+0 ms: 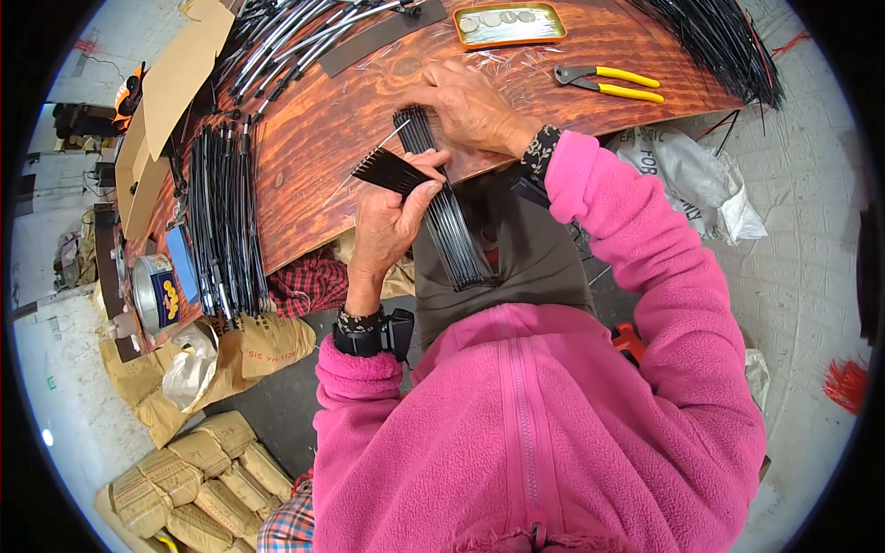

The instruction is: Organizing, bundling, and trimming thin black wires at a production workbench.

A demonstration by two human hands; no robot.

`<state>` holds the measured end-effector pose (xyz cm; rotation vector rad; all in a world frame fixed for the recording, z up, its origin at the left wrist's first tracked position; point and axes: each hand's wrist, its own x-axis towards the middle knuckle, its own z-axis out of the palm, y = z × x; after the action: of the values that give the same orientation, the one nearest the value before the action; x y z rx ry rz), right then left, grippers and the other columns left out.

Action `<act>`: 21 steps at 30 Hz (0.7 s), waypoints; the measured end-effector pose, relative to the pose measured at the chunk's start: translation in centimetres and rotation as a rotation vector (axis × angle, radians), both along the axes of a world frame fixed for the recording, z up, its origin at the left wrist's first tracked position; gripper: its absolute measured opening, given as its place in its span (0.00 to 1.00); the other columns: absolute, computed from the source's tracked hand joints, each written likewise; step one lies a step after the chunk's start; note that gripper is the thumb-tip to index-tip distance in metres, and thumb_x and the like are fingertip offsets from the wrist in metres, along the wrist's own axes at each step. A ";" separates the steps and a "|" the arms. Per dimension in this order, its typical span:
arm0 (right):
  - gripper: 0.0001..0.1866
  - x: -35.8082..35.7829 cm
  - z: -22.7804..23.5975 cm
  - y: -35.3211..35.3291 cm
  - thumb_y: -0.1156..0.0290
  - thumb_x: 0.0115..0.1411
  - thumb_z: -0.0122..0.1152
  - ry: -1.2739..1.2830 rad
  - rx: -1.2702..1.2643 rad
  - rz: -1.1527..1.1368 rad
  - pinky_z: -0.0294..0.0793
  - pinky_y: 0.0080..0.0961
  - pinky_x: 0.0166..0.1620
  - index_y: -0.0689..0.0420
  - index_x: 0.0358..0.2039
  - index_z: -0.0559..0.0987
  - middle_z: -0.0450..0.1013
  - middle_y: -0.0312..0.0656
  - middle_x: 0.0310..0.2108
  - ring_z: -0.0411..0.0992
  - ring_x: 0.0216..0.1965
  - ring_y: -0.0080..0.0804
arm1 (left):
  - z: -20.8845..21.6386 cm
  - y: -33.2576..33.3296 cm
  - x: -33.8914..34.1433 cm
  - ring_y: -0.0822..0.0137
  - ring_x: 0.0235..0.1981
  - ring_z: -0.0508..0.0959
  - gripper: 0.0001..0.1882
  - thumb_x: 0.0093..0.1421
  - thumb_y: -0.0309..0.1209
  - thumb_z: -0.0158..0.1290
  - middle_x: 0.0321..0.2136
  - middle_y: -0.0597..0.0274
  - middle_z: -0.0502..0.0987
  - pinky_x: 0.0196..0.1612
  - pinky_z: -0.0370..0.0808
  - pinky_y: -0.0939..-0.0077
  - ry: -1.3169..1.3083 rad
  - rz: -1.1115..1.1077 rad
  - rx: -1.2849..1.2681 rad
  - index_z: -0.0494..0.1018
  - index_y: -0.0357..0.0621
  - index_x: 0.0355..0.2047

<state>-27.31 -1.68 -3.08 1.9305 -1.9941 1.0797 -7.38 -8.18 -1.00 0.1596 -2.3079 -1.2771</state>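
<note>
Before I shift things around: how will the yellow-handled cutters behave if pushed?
The cutters will probably slide rather than roll, lying flat with handles spread. They look rigid and likely head-heavy, given the thick metal head.

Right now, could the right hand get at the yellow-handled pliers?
Probably yes: the right hand is near the pliers, over the same wooden table, with nothing bulky lying between.

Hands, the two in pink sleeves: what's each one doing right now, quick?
Left hand: closed, holding thin black rods.
Right hand: fingers bent near the rods' upper end; can't tell if it holds anything.
</note>
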 end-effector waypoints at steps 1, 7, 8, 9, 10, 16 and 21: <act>0.16 -0.1 -0.1 -0.1 0.76 0.53 0.56 0.003 0.005 -0.009 0.69 0.38 0.47 0.47 0.42 0.81 0.69 0.42 0.34 0.69 0.43 0.45 | 0.1 0.0 0.0 0.55 0.47 0.80 0.06 0.61 0.28 0.55 0.43 0.55 0.82 0.55 0.72 0.63 -0.008 -0.001 -0.017 0.77 0.36 0.32; 0.16 -0.2 0.1 -0.1 0.74 0.49 0.61 -0.048 0.072 -0.046 0.70 0.38 0.48 0.46 0.40 0.82 0.71 0.40 0.36 0.70 0.44 0.43 | 0.3 0.3 0.1 0.55 0.47 0.80 0.07 0.60 0.28 0.57 0.49 0.53 0.78 0.52 0.73 0.64 -0.021 0.031 0.035 0.77 0.35 0.32; 0.16 -0.3 0.1 -0.1 0.74 0.49 0.61 -0.048 0.072 -0.047 0.70 0.38 0.48 0.46 0.40 0.82 0.71 0.40 0.36 0.70 0.44 0.43 | 0.3 0.4 0.1 0.57 0.48 0.79 0.08 0.60 0.28 0.56 0.51 0.52 0.77 0.52 0.73 0.64 -0.030 0.031 0.052 0.77 0.34 0.35; 0.16 -0.3 0.0 -0.2 0.74 0.49 0.60 -0.036 0.047 -0.053 0.70 0.38 0.48 0.46 0.40 0.82 0.71 0.40 0.36 0.70 0.44 0.43 | 0.3 0.4 0.1 0.58 0.49 0.78 0.09 0.61 0.27 0.55 0.54 0.52 0.75 0.53 0.72 0.65 -0.039 0.032 0.069 0.76 0.33 0.39; 0.15 -0.4 0.0 -0.3 0.74 0.49 0.60 -0.023 0.022 -0.058 0.70 0.38 0.48 0.46 0.39 0.82 0.71 0.41 0.36 0.70 0.44 0.43 | 0.3 0.4 0.1 0.60 0.50 0.77 0.12 0.62 0.27 0.55 0.56 0.52 0.73 0.53 0.71 0.65 -0.049 0.032 0.086 0.75 0.33 0.43; 0.13 -0.4 0.0 -0.2 0.75 0.50 0.58 -0.039 0.039 -0.065 0.71 0.39 0.47 0.48 0.37 0.81 0.72 0.43 0.36 0.70 0.44 0.45 | 0.1 0.0 -0.2 0.56 0.51 0.77 0.07 0.58 0.28 0.58 0.58 0.49 0.70 0.51 0.74 0.64 -0.018 0.067 0.025 0.78 0.35 0.33; 0.10 -0.6 -0.3 -0.4 0.74 0.51 0.58 -0.047 0.020 -0.080 0.71 0.40 0.46 0.51 0.35 0.80 0.72 0.44 0.36 0.70 0.44 0.45 | 0.0 -0.2 0.0 0.61 0.53 0.74 0.19 0.61 0.26 0.55 0.46 0.56 0.76 0.55 0.69 0.66 -0.082 0.018 0.023 0.69 0.34 0.52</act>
<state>-27.93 -2.07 -3.36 1.8344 -2.0947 1.0997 -7.35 -8.38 -1.02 0.2441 -2.3552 -1.3117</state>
